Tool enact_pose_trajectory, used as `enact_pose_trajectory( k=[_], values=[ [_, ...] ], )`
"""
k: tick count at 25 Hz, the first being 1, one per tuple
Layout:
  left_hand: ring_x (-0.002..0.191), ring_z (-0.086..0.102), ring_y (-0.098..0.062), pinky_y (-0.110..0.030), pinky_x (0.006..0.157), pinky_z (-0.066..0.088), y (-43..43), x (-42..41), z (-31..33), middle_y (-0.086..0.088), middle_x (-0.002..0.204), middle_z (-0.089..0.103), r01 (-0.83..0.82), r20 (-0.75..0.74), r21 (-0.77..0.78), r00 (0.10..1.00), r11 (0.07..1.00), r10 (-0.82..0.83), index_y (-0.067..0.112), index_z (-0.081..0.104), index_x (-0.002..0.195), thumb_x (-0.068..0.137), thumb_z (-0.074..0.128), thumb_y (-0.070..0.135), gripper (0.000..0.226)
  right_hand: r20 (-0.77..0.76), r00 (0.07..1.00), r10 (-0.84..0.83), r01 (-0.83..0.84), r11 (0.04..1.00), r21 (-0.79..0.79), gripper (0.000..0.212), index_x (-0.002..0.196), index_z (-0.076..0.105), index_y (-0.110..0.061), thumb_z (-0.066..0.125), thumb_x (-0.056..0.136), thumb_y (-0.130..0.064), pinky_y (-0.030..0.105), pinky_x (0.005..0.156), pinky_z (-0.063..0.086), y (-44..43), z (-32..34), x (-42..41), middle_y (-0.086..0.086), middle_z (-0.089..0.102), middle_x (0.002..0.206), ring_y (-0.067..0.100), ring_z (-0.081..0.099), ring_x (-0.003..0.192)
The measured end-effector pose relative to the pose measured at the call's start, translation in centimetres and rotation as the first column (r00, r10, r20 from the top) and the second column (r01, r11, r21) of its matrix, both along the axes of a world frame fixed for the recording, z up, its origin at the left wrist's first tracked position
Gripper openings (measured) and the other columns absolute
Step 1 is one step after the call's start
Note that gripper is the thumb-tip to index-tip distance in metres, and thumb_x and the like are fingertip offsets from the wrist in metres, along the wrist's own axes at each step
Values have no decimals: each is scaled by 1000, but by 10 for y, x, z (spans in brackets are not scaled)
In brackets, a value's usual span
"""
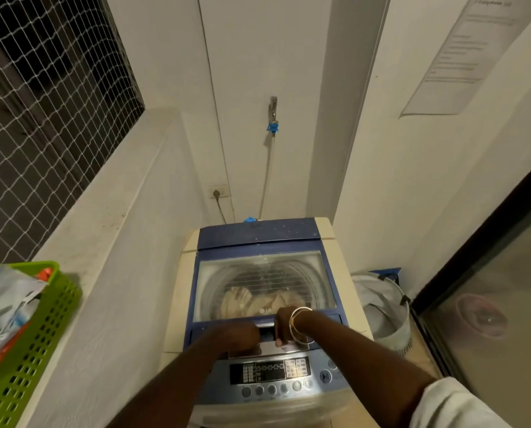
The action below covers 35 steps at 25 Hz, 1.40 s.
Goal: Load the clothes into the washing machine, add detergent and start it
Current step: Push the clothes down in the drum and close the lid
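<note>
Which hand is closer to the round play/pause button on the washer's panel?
The right hand. It rests at the lid's front edge, above and left of the play/pause button; the left hand sits farther left, across the panel.

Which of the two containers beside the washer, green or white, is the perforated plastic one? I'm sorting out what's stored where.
The green plastic basket on the left ledge: its walls are pierced with slots. The white laundry bin on the floor to the right looks soft-sided instead.
</note>
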State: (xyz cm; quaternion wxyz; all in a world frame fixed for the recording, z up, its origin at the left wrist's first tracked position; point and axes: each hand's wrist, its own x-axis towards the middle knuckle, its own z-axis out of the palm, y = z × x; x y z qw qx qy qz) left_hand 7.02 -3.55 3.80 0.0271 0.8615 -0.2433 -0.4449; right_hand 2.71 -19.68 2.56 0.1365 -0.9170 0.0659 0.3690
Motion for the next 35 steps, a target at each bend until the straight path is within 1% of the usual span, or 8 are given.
enact_pose_trajectory(
  k=[10,18,21,25,27,30,33,35],
  values=[
    [116,60,-28,-33,89,45,-5,2,-12,-13,127,64,98,37,-15,995,995,-97,7,65,120,97,57,28,33,48,999,-24,25,1000,-12,32,100,76,-13,84,70,-24,23,65,47,2,-9,1,5,71,80,16,62,68],
    [112,62,-28,-36,91,48,0,-10,-28,-12,125,65,137,131,-68,983,988,-127,7,65,121,95,59,24,32,193,981,15,0,997,-78,25,93,76,-14,81,74,-29,30,79,55,8,-8,-13,7,73,88,23,69,85],
    [108,61,-25,-32,85,44,12,-25,-38,-8,116,66,14,185,-231,982,973,30,11,65,109,98,50,17,19,312,950,3,28,995,-93,18,88,73,-13,75,81,-30,29,71,52,11,-8,-32,7,71,85,24,68,83],
    [99,62,-25,-40,86,50,30,-44,-51,-6,106,66,-71,250,-491,943,868,218,14,65,104,100,49,16,17,532,833,-156,190,982,-9,8,86,63,-17,66,82,-11,28,63,45,22,-9,-70,1,67,84,24,65,81],
    [102,61,-24,-41,88,50,38,-58,-55,-8,114,65,-44,288,-605,919,795,270,10,65,114,100,48,11,22,636,764,-113,187,981,-50,10,94,64,-19,65,84,-16,32,66,48,30,-13,-87,3,66,92,26,62,88],
    [111,60,-21,-30,90,52,53,-76,-55,-8,129,60,43,357,-679,892,733,278,8,59,129,97,53,3,33,698,706,-119,181,983,-16,22,108,61,-19,62,87,-25,38,71,49,35,-21,-107,4,62,103,27,56,97],
    [129,52,-24,-37,108,44,71,-93,-56,-11,139,56,105,453,-675,841,730,297,8,55,136,90,60,5,46,735,669,-109,152,988,9,39,123,54,-14,57,89,-34,39,83,50,32,-19,-124,6,57,117,26,52,108],
    [132,50,-25,-37,110,41,77,-110,-53,-11,141,55,99,501,-643,804,759,320,8,52,139,91,62,12,49,733,673,-95,147,989,-6,50,132,51,-11,53,91,-41,41,97,46,28,-20,-138,8,55,130,27,48,121]
  ],
)
